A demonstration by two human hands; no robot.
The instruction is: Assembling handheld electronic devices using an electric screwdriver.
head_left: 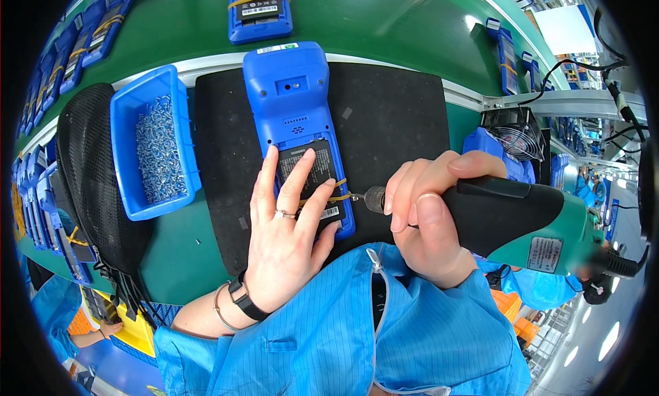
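Observation:
A blue handheld device (281, 104) lies face down on a black mat (391, 114), with a black battery (327, 164) in its back and a yellow rubber band (342, 182) around its lower part. My left hand (281, 234) rests flat over the battery and the lower body, fingers spread, a ring on one of them. Gripped in my right hand (436, 210) is a green-and-black electric screwdriver (501, 221), held sideways. Its bit points left, close to the device's lower right edge beside the band. A small silver tip shows there, but I cannot tell whether it touches.
Left of the mat stands a blue bin (122, 149) full of small screws (159, 149), beside a black mesh bag (93, 169). Another banded device (259, 11) lies beyond a metal rail. Several more line the far left. A small fan (511, 138) sits at right. Other people work nearby.

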